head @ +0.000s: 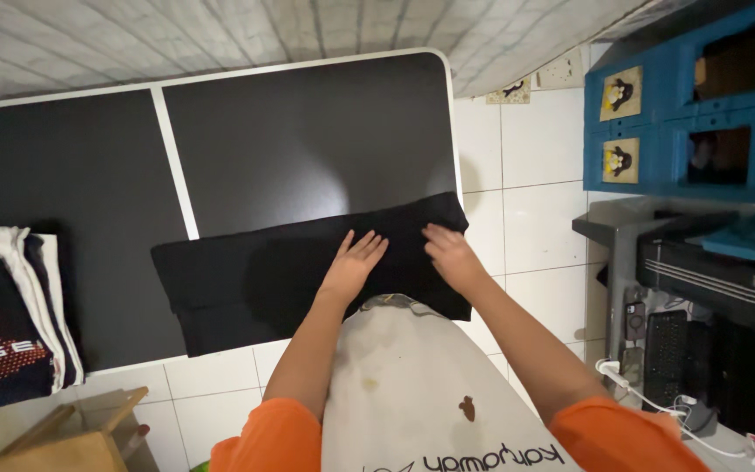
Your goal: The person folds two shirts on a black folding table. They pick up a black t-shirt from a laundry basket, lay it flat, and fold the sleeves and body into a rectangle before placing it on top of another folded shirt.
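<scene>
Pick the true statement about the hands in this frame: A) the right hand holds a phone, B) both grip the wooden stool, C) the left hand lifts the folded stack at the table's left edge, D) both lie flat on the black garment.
D: the left hand and right hand both rest palm-down on the black garment spread on the dark table.

— Where do we have our hands?
— Both flat on the folded garment (255, 280), which lies on the table (308, 140) at its near edge: left hand (353, 260) beside right hand (449, 252).
— And to our left?
— The stack of folded clothes (10, 319) on the same table, with the wooden stool (72, 437) below it on the floor. The cabinet (692, 105) stands at right.
</scene>
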